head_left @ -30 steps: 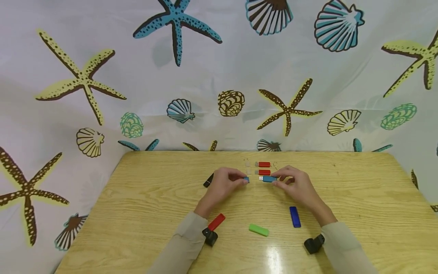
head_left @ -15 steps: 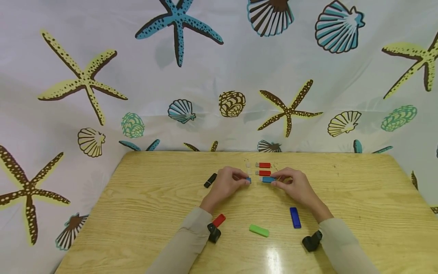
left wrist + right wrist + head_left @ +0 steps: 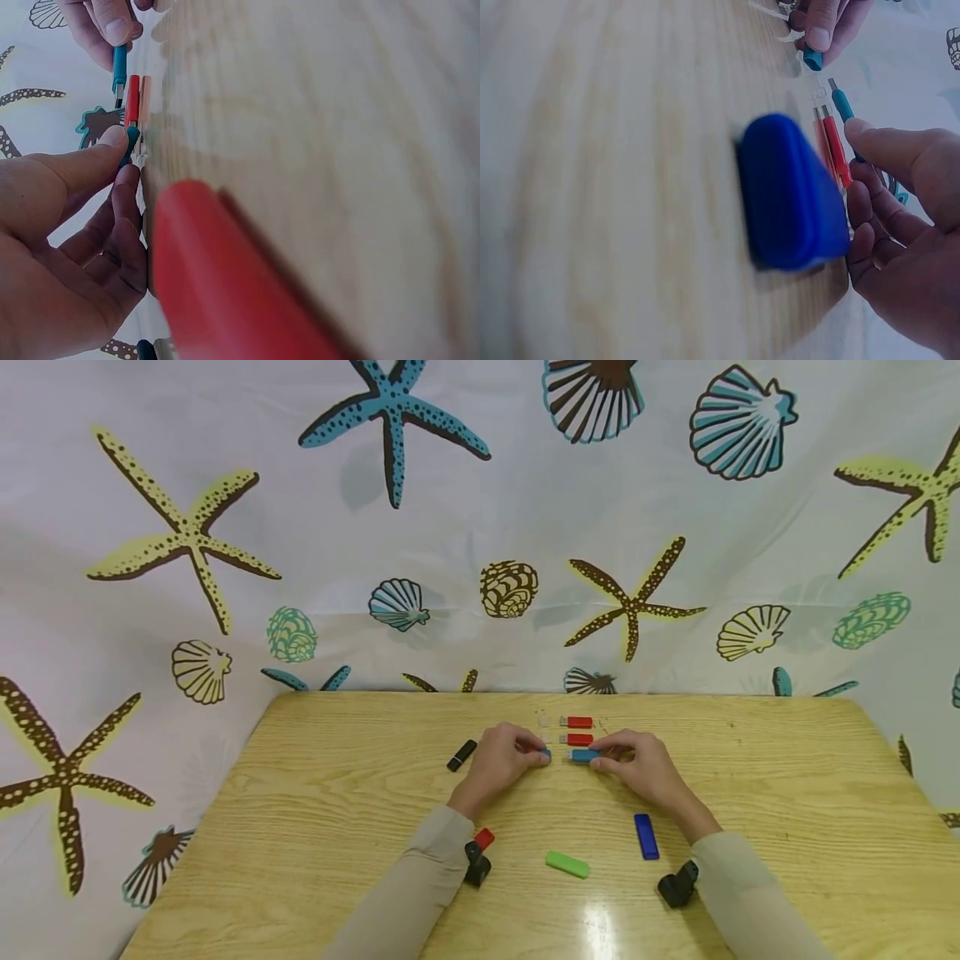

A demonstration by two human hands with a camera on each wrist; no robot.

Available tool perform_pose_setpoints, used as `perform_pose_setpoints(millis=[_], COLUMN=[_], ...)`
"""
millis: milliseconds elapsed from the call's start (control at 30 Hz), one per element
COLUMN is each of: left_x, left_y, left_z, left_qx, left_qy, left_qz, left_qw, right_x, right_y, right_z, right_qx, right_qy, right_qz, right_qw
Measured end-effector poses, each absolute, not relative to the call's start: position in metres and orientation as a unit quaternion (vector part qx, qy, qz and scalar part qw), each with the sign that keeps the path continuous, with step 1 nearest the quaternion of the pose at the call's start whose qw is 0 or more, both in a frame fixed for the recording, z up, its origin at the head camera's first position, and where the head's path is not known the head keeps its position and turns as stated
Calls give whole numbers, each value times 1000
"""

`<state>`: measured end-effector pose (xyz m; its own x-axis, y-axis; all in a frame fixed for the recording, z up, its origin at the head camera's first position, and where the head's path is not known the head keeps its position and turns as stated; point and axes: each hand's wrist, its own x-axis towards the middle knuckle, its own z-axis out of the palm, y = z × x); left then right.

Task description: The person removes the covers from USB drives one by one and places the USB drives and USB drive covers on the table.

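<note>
Shifted right since earlier frame: your left wrist (image 3: 462,799), black wrist camera (image 3: 477,869) now hiding more of bright red plastic stick (image 3: 484,838). Farther: your hands apart, left hand (image 3: 498,765) pinching small teal-blue plastic cap (image 3: 546,756), right hand (image 3: 648,770) pinching teal-blue plastic USB stick (image 3: 582,756), metal plug (image 3: 833,85) facing cap. Tilted plug could snag cap rim; straying right hand could nudge uncapped red plastic USB stick (image 3: 579,740) just behind.
</note>
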<state>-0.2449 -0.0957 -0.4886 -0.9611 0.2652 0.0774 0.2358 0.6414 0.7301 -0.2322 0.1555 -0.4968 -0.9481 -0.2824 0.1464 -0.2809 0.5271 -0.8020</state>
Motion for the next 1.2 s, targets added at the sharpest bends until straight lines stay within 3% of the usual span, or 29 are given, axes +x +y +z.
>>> perform_pose_setpoints(millis=[1200], left_x=[-246], left_y=[-86], left_z=[-486], left_qx=[144], left_qy=[932], left_qz=[331], left_qw=[24], right_x=[-234], right_y=[151], right_z=[-500], right_qx=[-141], right_qy=[882], right_qz=[-449], right_qw=[5])
